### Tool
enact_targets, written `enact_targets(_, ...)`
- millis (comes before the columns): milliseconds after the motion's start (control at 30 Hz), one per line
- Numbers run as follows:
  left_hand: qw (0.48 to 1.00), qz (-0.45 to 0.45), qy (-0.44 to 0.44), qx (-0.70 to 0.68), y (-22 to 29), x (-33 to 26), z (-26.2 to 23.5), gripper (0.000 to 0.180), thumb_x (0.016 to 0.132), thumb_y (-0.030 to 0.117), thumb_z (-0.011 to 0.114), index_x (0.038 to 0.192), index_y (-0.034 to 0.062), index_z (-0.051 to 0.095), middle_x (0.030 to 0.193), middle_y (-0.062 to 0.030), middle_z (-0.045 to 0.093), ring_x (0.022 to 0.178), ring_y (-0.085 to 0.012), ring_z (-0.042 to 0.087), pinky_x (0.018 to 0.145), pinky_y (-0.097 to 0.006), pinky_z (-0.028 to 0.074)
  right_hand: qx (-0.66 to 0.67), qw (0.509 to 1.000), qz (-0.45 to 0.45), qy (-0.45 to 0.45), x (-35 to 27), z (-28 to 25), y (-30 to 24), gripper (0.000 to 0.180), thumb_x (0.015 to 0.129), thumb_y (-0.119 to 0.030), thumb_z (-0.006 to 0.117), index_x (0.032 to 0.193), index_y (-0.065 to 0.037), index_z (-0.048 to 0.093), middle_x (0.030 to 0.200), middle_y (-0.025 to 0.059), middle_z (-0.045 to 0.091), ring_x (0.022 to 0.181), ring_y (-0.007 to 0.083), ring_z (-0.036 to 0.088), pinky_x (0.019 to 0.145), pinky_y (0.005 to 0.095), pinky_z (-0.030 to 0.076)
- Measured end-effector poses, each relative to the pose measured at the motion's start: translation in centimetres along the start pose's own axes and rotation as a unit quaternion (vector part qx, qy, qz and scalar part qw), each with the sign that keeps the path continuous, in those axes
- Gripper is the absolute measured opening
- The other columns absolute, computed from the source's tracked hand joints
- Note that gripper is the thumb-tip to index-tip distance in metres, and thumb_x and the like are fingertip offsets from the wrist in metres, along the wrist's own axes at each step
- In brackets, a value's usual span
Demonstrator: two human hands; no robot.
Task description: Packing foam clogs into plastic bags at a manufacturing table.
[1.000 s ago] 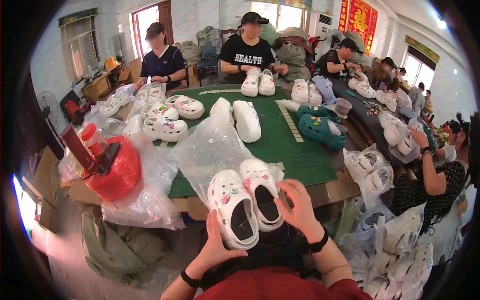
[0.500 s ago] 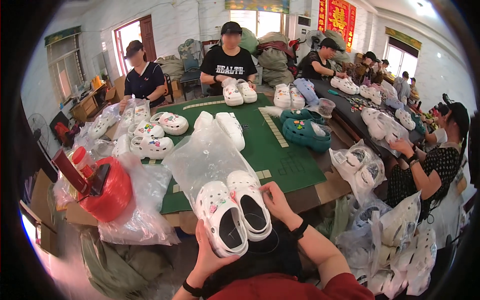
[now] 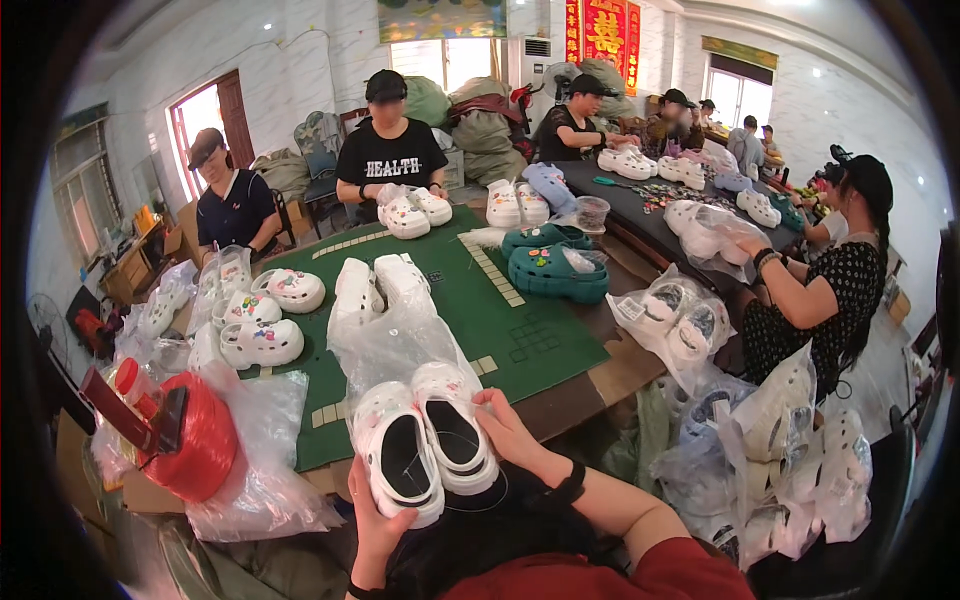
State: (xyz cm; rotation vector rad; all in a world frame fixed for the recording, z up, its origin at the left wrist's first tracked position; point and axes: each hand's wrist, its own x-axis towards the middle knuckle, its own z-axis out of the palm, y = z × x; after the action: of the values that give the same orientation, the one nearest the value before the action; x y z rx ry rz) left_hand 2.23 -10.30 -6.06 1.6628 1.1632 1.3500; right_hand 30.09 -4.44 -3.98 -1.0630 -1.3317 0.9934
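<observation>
A pair of white clogs (image 3: 402, 452) with small charms on the toes is held side by side in front of me, heels toward me. My left hand (image 3: 375, 515) grips the outer side and heel of the left clog, thumb near the heel. With its fingers closed on the right clog's side, at the edge of the bag, is my right hand (image 3: 508, 425). A clear plastic bag (image 3: 405, 345) lies over the clogs' toes and stretches away from me. Another white pair (image 3: 358, 300) stands on the green mat (image 3: 530, 375) at the bag's far end.
Charm-covered white clogs (image 3: 262, 343) stand at left, near a red twine roll (image 3: 200, 440). Teal clogs (image 3: 555, 272) sit at the mat's right. Bagged clogs (image 3: 675, 320) lie at the table edge, with more piled lower right. Co-workers sit around both tables.
The whole view has swung to the right. The clogs' toes are further inside the bag, whose plastic now covers them. Both hands keep their hold.
</observation>
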Motion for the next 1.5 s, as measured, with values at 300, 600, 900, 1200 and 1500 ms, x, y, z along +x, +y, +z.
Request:
enact_targets(300, 0.996, 0.003, -0.039, 0.084, 0.2, 0.0, -0.5, 0.137, 0.051, 0.056, 0.087, 0.153, -0.0031, 0.017, 0.143, -0.0233, 0.028, 0.137, -0.0377, 0.028, 0.115, -0.047, 0.024, -0.151, 0.96, -0.055, -0.23, -2.9, -2.8, -3.5, 0.118, 0.06, -0.035, 0.094, 0.151, -0.009, 0.024, 0.135, 0.0173, 0.035, 0.13, 0.0351, 0.037, 0.11, 0.0415, 0.034)
enact_targets(600, 0.999, -0.012, 0.04, 0.0, 1.1, -0.5, 0.4, 0.133, 0.053, 0.052, 0.087, 0.153, -0.0023, 0.018, 0.129, -0.015, 0.031, 0.124, -0.0299, 0.034, 0.112, -0.042, 0.026, -0.057, 0.991, 0.0, -0.12, -4.9, -1.7, -2.3, 0.086, 0.066, -0.03, 0.092, 0.135, -0.008, 0.045, 0.12, 0.0105, 0.052, 0.115, 0.0245, 0.05, 0.101, 0.0355, 0.04)
enact_targets(900, 0.996, -0.078, 0.039, -0.029, -1.9, -0.9, 2.6, 0.108, 0.061, 0.007, 0.083, 0.15, 0.0013, 0.023, 0.134, -0.0113, 0.029, 0.123, -0.0246, 0.043, 0.102, -0.038, 0.044, -0.187, 0.981, -0.019, -0.045, -5.1, -1.2, -2.4, 0.058, 0.082, -0.029, 0.08, 0.126, -0.006, 0.049, 0.103, 0.016, 0.061, 0.097, 0.0328, 0.061, 0.083, 0.0375, 0.049)
enact_targets(1200, 0.975, -0.141, 0.083, -0.153, -3.3, -0.5, -0.9, 0.062, 0.096, 0.002, 0.055, 0.151, 0.0013, 0.028, 0.131, -0.0166, 0.054, 0.083, -0.014, 0.062, 0.068, -0.025, 0.052, -0.438, 0.862, -0.253, -0.024, -6.0, 0.8, -6.7, 0.104, 0.063, -0.056, 0.087, 0.143, -0.008, 0.04, 0.15, 0.0249, 0.028, 0.139, 0.0472, 0.028, 0.112, 0.0616, 0.025)
enact_targets(1500, 0.976, -0.183, 0.031, -0.117, -1.3, 1.0, -0.9, 0.039, 0.091, -0.003, 0.061, 0.129, -0.0017, 0.059, 0.088, -0.0024, 0.066, 0.071, -0.0069, 0.06, 0.059, -0.02, 0.044, -0.482, 0.839, -0.234, -0.092, -5.1, 5.1, -5.1, 0.093, 0.066, -0.062, 0.081, 0.139, -0.012, 0.051, 0.152, 0.021, 0.033, 0.142, 0.0434, 0.029, 0.115, 0.0627, 0.016)
